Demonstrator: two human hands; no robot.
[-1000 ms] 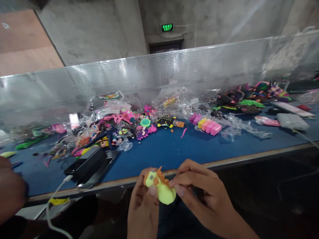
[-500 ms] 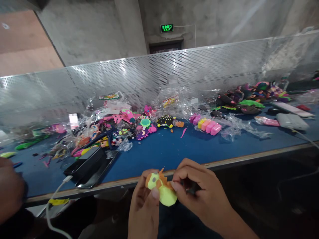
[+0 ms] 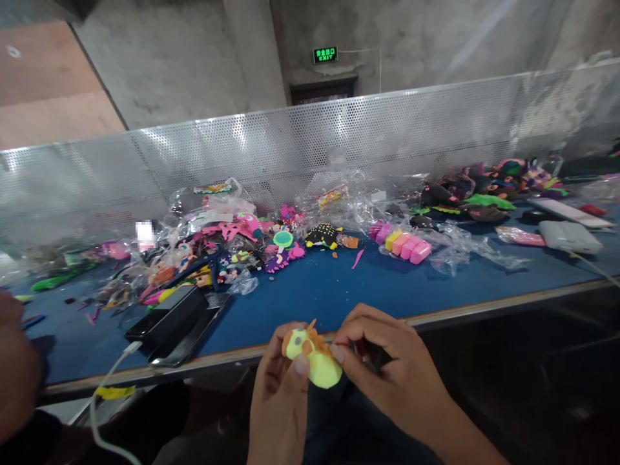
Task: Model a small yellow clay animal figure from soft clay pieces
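Observation:
A small yellow clay figure point(image 3: 317, 365) with orange spikes and a grey eye sits in my left hand point(image 3: 279, 394), whose thumb and fingers wrap round its head end. My right hand point(image 3: 387, 371) is curled beside it, fingertips pinching at the orange spikes on the figure's back. Both hands hover just below the near edge of the blue table point(image 3: 339, 290).
Colourful clay figures and clear wrappers point(image 3: 232, 242) crowd the table's far side before a perforated metal screen point(image 3: 310, 148). Pink and yellow clay blocks point(image 3: 404, 245) lie right of centre. A black phone with a white cable point(image 3: 169, 320) lies near left. Another person's arm point(image 3: 17, 381) shows at far left.
My hands have shifted the figure slightly upward and my right fingertips stay pinched on its orange spikes. The arm at far left has moved a little lower.

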